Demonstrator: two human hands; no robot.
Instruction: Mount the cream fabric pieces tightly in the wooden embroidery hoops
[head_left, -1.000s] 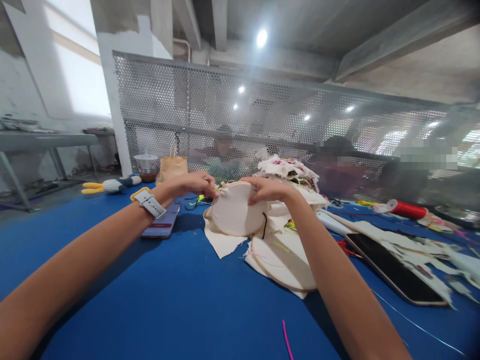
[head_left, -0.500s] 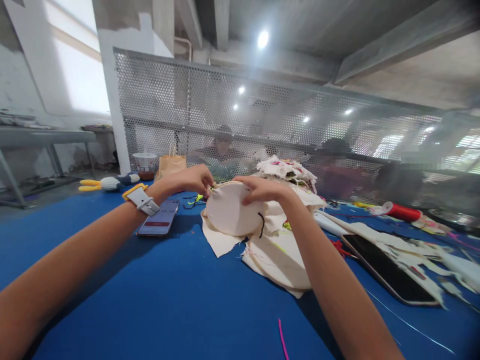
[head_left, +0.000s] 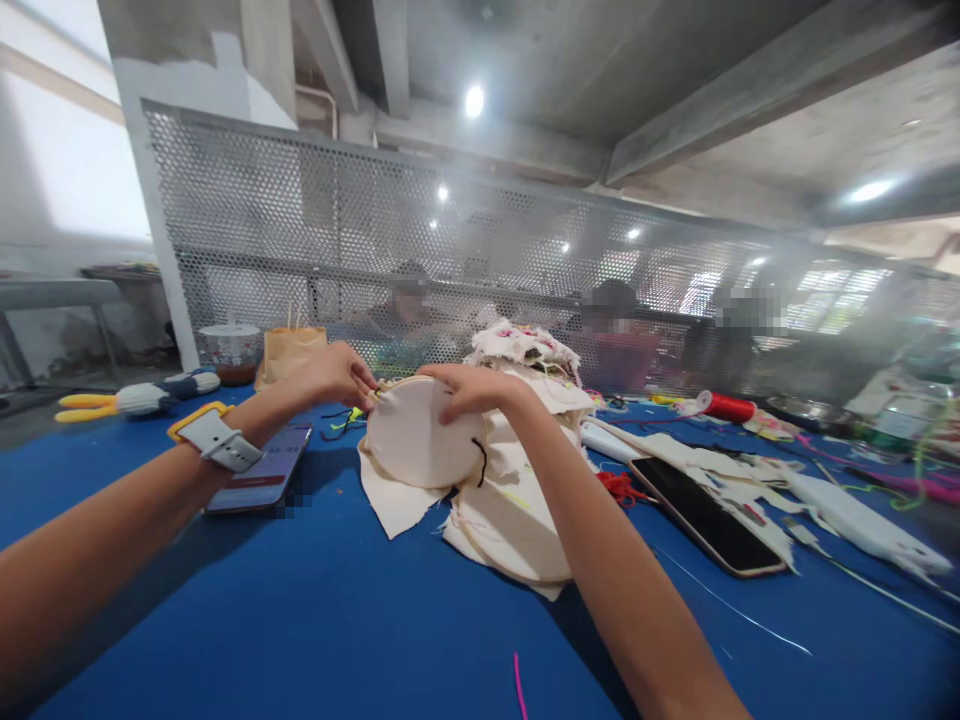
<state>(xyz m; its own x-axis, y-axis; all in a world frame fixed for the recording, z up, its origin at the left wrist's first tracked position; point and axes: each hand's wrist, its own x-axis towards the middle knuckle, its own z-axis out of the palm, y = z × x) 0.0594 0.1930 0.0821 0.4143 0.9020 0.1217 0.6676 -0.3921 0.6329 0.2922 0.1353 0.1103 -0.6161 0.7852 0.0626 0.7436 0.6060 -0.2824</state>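
Observation:
A round embroidery hoop point(head_left: 405, 440) with cream fabric stands tilted near the middle of the blue table. My right hand point(head_left: 469, 388) grips its top edge, thumb on the near face of the cloth and fingers behind. At the hoop's upper left rim, my left hand point(head_left: 346, 375) has its fingertips pinched by the hoop's fastening; what lies between them is too small to make out. A short black thread point(head_left: 481, 462) hangs at the hoop's right side. Behind and below it lies more cream fabric point(head_left: 510, 520), in a second hoop.
Left are a lit phone point(head_left: 262, 475), a knitted doll point(head_left: 142, 398), a paper bag point(head_left: 292, 352) and a cup point(head_left: 230, 350). Right are a dark phone point(head_left: 705, 515), fabric scraps, a red spool point(head_left: 727, 407) and a white device point(head_left: 870, 520). People sit behind a perforated screen point(head_left: 375, 220).
The camera view has turned right, so everything appears further left. Both hands keep their places at the hoop, with little change in grip.

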